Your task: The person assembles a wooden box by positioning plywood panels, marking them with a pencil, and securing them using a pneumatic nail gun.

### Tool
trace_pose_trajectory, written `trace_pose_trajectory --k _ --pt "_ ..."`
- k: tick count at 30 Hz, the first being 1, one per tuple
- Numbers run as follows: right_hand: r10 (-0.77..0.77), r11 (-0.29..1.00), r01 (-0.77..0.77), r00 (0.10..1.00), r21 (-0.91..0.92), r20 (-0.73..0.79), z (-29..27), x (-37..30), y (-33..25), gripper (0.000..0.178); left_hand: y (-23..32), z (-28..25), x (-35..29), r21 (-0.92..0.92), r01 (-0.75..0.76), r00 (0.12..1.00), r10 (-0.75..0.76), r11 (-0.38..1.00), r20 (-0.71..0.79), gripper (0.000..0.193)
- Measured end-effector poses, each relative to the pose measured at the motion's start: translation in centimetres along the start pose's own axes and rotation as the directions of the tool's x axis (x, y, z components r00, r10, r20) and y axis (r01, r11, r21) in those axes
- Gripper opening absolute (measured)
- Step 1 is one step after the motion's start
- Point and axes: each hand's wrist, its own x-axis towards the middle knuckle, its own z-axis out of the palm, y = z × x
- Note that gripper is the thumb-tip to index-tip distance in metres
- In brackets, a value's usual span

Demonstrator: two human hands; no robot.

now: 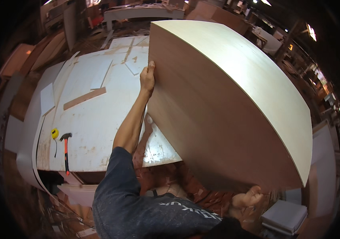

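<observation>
Box (217, 119) of wood, large, with a brown side and a pale upper face, stands tilted to the right of the white worktop (88, 135), overlapping its right end in view; whether the two touch cannot be told. The left hand (147, 79) grips the box's left edge, thumb showing on the near side and the other fingers mostly hidden. The right hand (251, 196), dim and partly shadowed, appears to be at the lower edge near the right corner, its fingers curled, though how firmly they hold cannot be told. On the worktop lie a hammer (66, 153) with an orange-and-black handle, a yellow tape measure (55, 132) just beside it, and a brown strip (85, 98) farther back
</observation>
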Motion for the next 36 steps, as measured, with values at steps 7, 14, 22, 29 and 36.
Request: trace_pose_trajectory --k 7,14,22,29,36 --pt "-0.169 0.983 0.175 0.981 0.055 -0.1 -3.3 5.4 -0.9 0.049 7.5 -4.6 -14.2 0.038 -0.093 0.978 0.099 0.995 -0.186 0.049" --pt "-0.135 0.981 0.136 0.991 0.137 -0.017 -4.9 11.8 3.6 0.05 12.5 -5.4 -25.7 0.219 -0.118 0.927 0.186 0.969 -0.324 0.042" --pt "-0.085 0.943 0.018 0.978 0.331 0.189 -6.2 20.0 12.7 0.051 13.6 -0.9 -30.5 0.221 -0.187 0.873 0.265 0.957 -0.409 0.035" --pt "-0.292 0.629 0.41 0.912 -0.66 0.289 1.3 23.5 13.0 0.041 7.7 -5.3 -30.2 0.672 -0.19 0.804 0.506 0.716 -0.312 0.042" --pt "-0.17 0.94 0.072 0.947 0.334 0.273 10.5 29.6 13.4 0.046 11.2 3.6 -29.0 0.19 -0.111 0.87 0.188 0.976 -0.456 0.059"
